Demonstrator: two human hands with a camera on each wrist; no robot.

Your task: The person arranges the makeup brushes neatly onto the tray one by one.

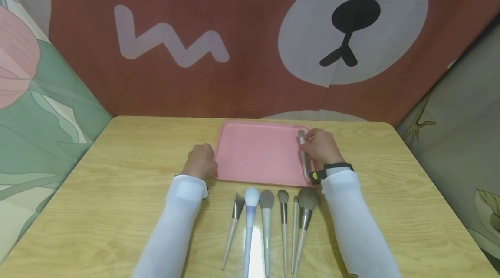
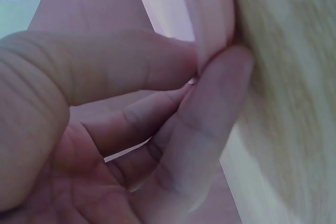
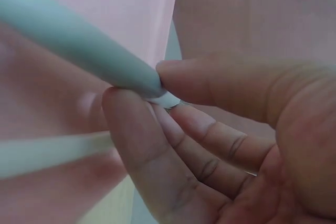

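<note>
A pink tray (image 1: pixel 254 152) lies on the table near its far edge. My left hand (image 1: pixel 200 161) pinches the tray's left rim between thumb and index finger, as the left wrist view shows close up. Over the tray's right side, my right hand (image 1: pixel 323 145) pinches a slim makeup brush (image 1: pixel 303 163) by thumb and index finger, its small grey head toward the far rim. A second pale brush handle (image 3: pixel 52 153) shows below the held one in the right wrist view; its other end is hidden behind my fingers.
Several makeup brushes lie side by side in front of the tray, between my forearms: an angled brush (image 1: pixel 238 204), a blue-handled one (image 1: pixel 248 221), and a large fluffy one (image 1: pixel 308 200) among them. A brown bear-print cloth (image 1: pixel 254 87) hangs behind the wooden table (image 1: pixel 136 161).
</note>
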